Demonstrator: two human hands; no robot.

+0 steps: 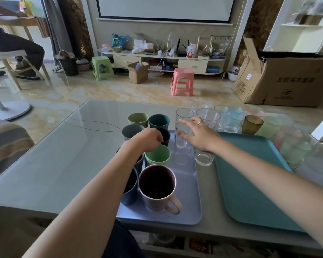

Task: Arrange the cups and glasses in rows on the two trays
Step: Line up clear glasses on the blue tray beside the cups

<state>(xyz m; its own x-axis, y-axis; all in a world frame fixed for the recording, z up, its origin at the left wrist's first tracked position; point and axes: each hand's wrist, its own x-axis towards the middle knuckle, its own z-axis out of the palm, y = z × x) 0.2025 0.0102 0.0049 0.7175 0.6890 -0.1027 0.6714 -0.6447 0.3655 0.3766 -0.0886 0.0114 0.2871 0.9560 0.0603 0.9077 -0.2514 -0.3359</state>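
Room is tightest on the lavender tray [190,202], where my cups stand in two columns along its left side: the pink mug [158,187] nearest me with its handle turned toward the tray's bare right strip, the light green cup [158,155] behind it, then the black cup [165,135]. My left hand [147,139] hangs over the black cup with fingers curled downward at its rim; whether they pinch the rim or just touch it, I cannot tell. My right hand [196,135] reaches out with fingers spread and relaxed beside the tall clear glass [183,127] at the tray's far right corner, holding nothing that I can make out. A short clear glass [203,158] sits on the table in the narrow gap between the two trays. The teal tray [250,183] is bare, its near edge overhanging the table [45,164]. More glasses crowd the table's far right edge. Printing on the cardboard box [287,81] is too blurred to read.
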